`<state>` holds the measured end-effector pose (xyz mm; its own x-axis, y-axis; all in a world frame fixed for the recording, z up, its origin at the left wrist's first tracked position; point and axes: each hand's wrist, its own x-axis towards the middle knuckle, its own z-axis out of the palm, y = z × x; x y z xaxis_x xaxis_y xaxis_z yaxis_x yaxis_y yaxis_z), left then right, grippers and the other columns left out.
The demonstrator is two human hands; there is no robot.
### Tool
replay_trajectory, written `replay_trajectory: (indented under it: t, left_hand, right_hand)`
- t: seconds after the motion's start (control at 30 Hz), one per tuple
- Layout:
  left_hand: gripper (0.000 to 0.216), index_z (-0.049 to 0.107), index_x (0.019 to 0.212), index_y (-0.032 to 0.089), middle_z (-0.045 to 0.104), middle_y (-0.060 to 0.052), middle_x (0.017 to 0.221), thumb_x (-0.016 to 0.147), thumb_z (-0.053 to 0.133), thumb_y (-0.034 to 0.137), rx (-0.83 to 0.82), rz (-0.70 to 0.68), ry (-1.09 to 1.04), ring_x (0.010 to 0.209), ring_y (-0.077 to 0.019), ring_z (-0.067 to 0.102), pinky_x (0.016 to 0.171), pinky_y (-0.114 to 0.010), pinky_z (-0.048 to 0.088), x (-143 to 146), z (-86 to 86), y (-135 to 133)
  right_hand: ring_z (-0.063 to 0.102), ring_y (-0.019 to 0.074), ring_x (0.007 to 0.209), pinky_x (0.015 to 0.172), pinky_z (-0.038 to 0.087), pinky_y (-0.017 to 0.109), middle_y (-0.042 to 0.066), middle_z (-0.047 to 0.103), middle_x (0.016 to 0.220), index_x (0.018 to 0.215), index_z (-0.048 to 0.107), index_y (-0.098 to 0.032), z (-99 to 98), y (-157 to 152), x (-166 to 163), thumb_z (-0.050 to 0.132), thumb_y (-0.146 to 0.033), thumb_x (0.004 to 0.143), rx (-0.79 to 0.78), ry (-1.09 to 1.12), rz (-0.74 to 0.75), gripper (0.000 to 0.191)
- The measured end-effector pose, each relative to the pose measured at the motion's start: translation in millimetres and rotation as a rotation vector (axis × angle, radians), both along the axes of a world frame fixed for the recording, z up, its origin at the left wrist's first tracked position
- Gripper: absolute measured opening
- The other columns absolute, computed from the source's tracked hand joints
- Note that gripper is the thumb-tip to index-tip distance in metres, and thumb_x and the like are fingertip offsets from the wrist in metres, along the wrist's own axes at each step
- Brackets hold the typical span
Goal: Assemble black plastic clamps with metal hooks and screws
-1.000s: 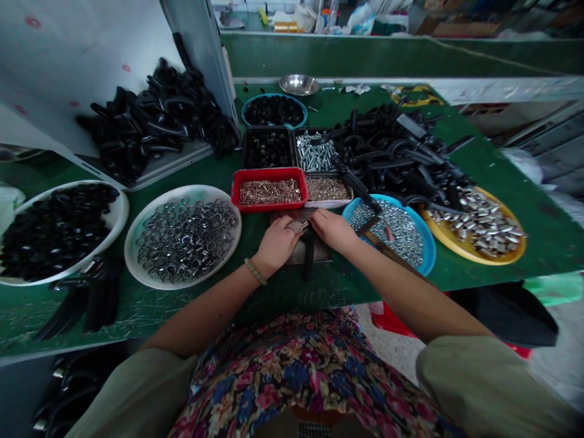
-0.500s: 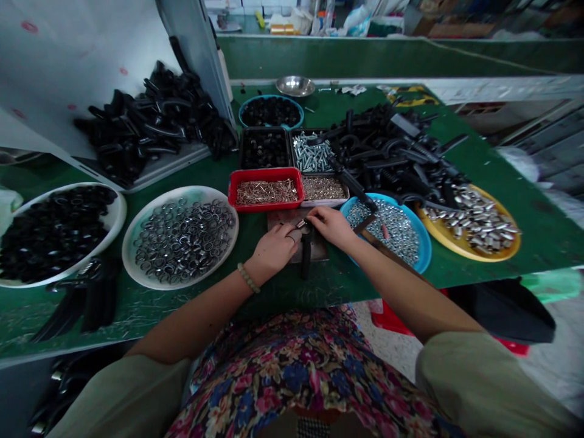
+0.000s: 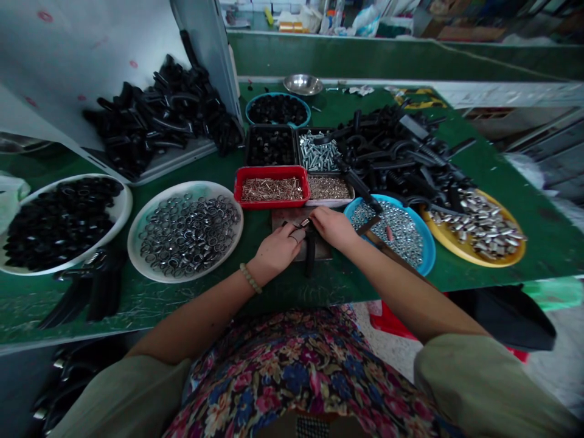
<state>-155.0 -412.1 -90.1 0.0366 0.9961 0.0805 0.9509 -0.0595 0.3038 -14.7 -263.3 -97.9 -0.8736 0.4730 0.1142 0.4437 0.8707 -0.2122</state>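
Observation:
My left hand (image 3: 276, 251) and my right hand (image 3: 331, 227) meet over a small grey metal block (image 3: 292, 216) at the near middle of the green bench. A black handle part (image 3: 311, 255) lies on the block, its tail pointing toward me. My left hand is curled on the handle's left side, and my right fingers pinch a small metal piece (image 3: 303, 223) at its top end. Just beyond are a red tray of thin pins (image 3: 271, 188) and a tray of small brassy parts (image 3: 328, 188).
A white plate of metal rings (image 3: 185, 230) and a white plate of black rings (image 3: 59, 222) sit to the left. A blue plate of nuts (image 3: 395, 228), a yellow plate of metal sleeves (image 3: 479, 226) and a heap of black handles (image 3: 401, 155) lie right. More handles (image 3: 159, 121) are heaped at the back left.
Both hands have stayed over the block; my right fingers moved from beside the handle to its top end, and the black handle now shows between the hands.

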Motion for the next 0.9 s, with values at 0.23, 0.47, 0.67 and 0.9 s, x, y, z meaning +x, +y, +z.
replay_trajectory:
  t: [0.23,0.47,0.67,0.9]
  left_hand:
    - [0.032,0.055,0.124,0.021,0.054,-0.008,0.12,0.097,0.041,0.03,-0.037,0.028,0.027,0.104,-0.0216,0.058,0.093,-0.034,0.05,1.9,5.2,-3.9]
    - [0.033,0.053,0.126,0.021,0.053,-0.007,0.121,0.098,0.039,0.033,-0.046,0.01,0.023,0.099,-0.0199,0.06,0.089,-0.032,0.051,0.3,5.5,-5.6]
    - [0.033,0.052,0.126,0.021,0.054,-0.008,0.117,0.096,0.043,0.03,-0.043,0.008,0.026,0.095,-0.0203,0.06,0.083,-0.032,0.053,-0.2,3.6,-3.6]
    - [0.03,0.054,0.123,0.023,0.055,-0.008,0.116,0.095,0.044,0.029,-0.063,0.033,0.021,0.094,-0.0202,0.061,0.084,-0.032,0.052,0.7,3.1,-3.6]
  right_hand:
    - [0.06,0.0221,0.105,0.087,0.048,0.032,0.015,0.062,0.118,0.122,0.057,-0.012,18.1,-11.5,13.2,0.036,-0.022,0.098,0.041,-0.095,0.013,0.033]
    - [0.062,0.034,0.099,0.082,0.051,0.049,0.018,0.066,0.106,0.137,0.049,-0.012,24.7,-19.3,155.4,0.046,-0.043,0.094,0.245,-0.255,-0.446,0.053]
    - [0.069,0.0297,0.087,0.069,0.057,0.042,0.019,0.066,0.114,0.139,0.046,-0.016,21.4,-42.6,172.8,0.035,-0.037,0.098,0.059,-0.182,-0.53,0.048]
    - [0.067,0.0292,0.105,0.093,0.051,0.049,0.011,0.069,0.118,0.144,0.04,-0.024,47.5,-50.9,86.0,0.035,-0.037,0.098,-0.296,0.138,-0.348,0.049]
